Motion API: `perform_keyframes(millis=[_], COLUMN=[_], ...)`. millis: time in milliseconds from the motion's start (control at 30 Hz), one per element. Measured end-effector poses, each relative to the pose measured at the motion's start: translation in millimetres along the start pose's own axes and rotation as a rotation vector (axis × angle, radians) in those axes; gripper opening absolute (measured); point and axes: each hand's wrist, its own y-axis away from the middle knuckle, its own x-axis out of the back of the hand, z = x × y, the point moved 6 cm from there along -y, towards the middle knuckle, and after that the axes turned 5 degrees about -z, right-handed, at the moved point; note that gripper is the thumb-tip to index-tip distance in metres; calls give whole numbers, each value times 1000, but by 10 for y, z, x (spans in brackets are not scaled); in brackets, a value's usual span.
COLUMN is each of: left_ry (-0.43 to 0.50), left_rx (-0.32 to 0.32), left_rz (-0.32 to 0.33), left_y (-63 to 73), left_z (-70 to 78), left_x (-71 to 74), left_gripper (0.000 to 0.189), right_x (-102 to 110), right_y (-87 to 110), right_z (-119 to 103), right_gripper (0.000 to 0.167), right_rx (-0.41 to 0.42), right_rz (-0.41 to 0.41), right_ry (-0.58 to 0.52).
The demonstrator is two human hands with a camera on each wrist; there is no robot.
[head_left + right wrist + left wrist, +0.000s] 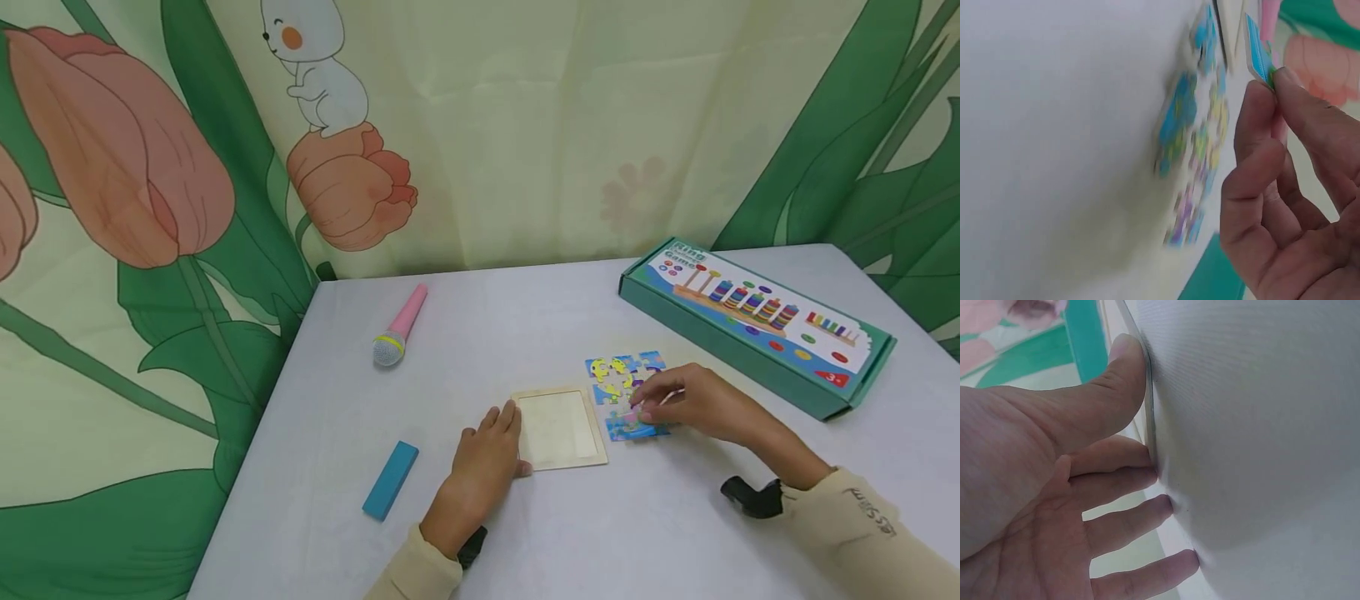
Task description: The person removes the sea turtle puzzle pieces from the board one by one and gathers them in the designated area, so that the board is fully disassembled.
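A shallow wooden puzzle tray [558, 429] lies bare on the table. My left hand [482, 458] rests at its left side with extended fingers; in the left wrist view the thumb [1125, 369] touches the tray's edge and the fingertips meet the tabletop. Just right of the tray lie several colourful jigsaw pieces [611, 392], mostly blue with yellow and purple. Above them, my right hand [701, 404] pinches one blue puzzle piece [1260, 53] between thumb and index finger, raised off the table in the right wrist view.
A pink toy microphone [401, 325] lies at the back left. Nearer, left of my left hand, is a blue block [391, 481]. A green game box [757, 325] lies slanted at the back right. Behind the table hangs a printed flower curtain [525, 125].
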Motion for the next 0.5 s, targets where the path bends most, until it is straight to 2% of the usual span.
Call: perform_keyframes(millis=[233,400,500], left_ry=[-5,-15,-17], left_rx=[1,2,0], left_rz=[0,15,17], left_y=[5,9,3], left_z=[5,5,8], left_x=[-6,3,5], left_gripper=[78,79,79], right_x=[330,371,348], right_y=[196,235,239], right_z=[411,568,589], right_gripper=[26,29,28], right_rx=[-150,-230,-235], right_rz=[18,-16,-25], right_ry=[5,-27,-39])
